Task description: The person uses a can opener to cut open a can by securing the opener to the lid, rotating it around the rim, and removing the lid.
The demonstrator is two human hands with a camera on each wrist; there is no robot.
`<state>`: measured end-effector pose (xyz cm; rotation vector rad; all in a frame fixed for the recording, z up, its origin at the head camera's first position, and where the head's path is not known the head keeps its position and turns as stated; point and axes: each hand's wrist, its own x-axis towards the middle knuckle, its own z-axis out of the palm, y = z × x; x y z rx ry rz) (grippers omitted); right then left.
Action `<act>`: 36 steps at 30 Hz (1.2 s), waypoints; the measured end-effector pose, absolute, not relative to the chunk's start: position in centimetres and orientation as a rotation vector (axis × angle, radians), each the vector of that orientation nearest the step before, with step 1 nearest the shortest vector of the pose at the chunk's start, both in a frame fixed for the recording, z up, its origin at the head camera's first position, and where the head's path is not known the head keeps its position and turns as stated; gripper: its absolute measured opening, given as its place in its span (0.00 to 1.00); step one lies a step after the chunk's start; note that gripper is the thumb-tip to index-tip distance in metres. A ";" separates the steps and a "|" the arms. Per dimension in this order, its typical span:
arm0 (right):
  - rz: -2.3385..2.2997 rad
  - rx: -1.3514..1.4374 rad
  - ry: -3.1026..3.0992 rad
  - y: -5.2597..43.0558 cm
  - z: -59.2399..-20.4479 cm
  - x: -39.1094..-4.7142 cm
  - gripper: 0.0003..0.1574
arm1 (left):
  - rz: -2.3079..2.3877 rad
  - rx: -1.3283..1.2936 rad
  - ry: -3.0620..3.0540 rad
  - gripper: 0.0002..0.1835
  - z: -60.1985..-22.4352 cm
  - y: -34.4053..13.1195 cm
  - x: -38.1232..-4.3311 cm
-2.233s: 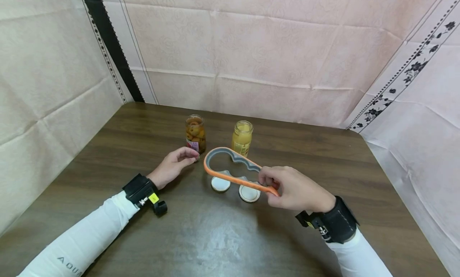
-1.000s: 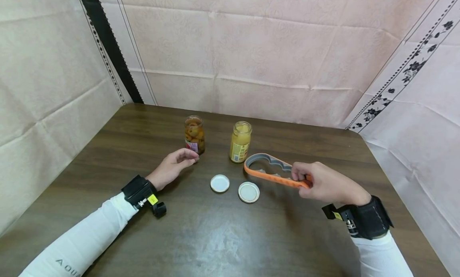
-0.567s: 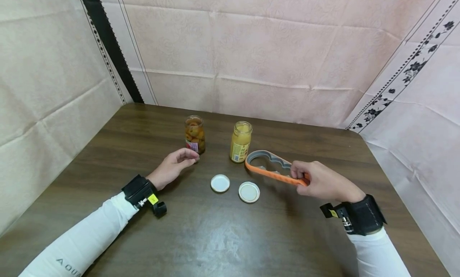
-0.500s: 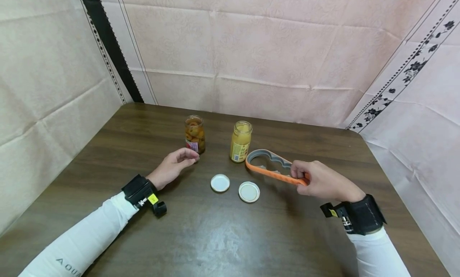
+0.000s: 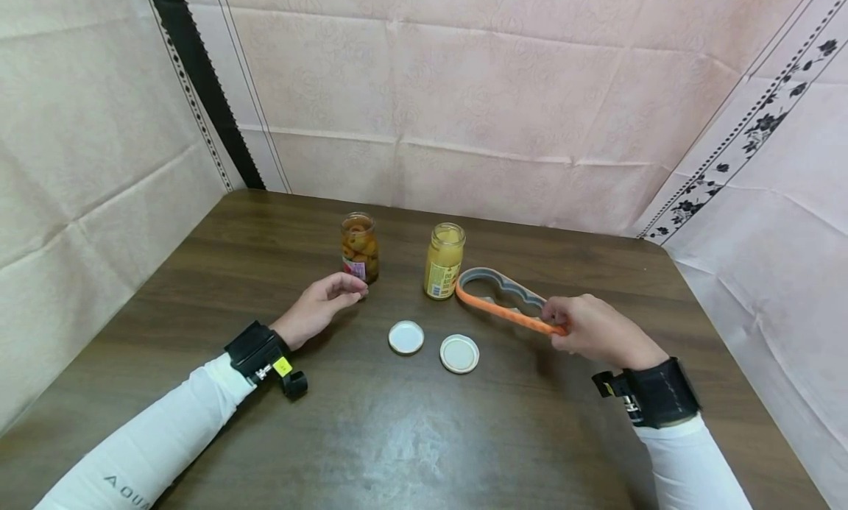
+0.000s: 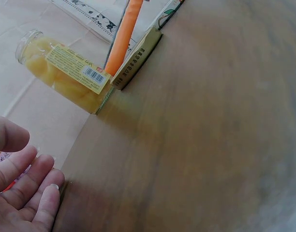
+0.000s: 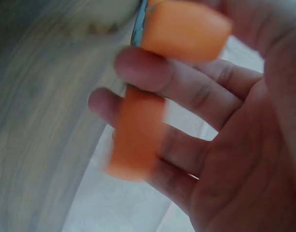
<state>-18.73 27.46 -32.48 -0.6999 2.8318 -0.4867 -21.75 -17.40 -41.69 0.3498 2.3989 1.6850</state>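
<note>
My right hand (image 5: 599,330) grips the handle ends of an orange jar opener (image 5: 510,316) with grey, wavy inner edges. Its rounded loop points toward the yellow jar (image 5: 444,263), close by the jar's right side. The right wrist view shows a finger (image 7: 145,70) between the two orange handles. My left hand (image 5: 318,311) rests with relaxed fingers and nothing in them, fingertips right at the base of a brown jar (image 5: 358,249). Both glass jars stand upright without lids; the yellow one holds pale pieces and bears a barcode label.
Two round lids, a smaller white lid (image 5: 405,338) and a larger lid (image 5: 459,354), lie on the dark wooden table (image 5: 371,436) in front of the jars. Pale cloth (image 5: 477,105) hangs behind the table's back edge and at both sides.
My right hand has carried the jar opener rightward from over the lids to beside the yellow jar. Lately the opener has turned slightly and its loop shifted back. The left hand has stayed put.
</note>
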 end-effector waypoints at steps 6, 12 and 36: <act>-0.340 -0.775 2.924 27.7 -33.6 -19.2 0.07 | 1.683 0.353 2.400 0.15 -41.8 -17.5 -21.8; -0.257 -0.801 2.953 27.8 -34.4 -19.7 0.07 | 1.687 0.361 2.394 0.15 -41.8 -17.5 -21.8; -0.206 -0.709 2.923 27.7 -35.9 -20.0 0.12 | 1.675 0.356 2.399 0.14 -42.0 -17.3 -22.0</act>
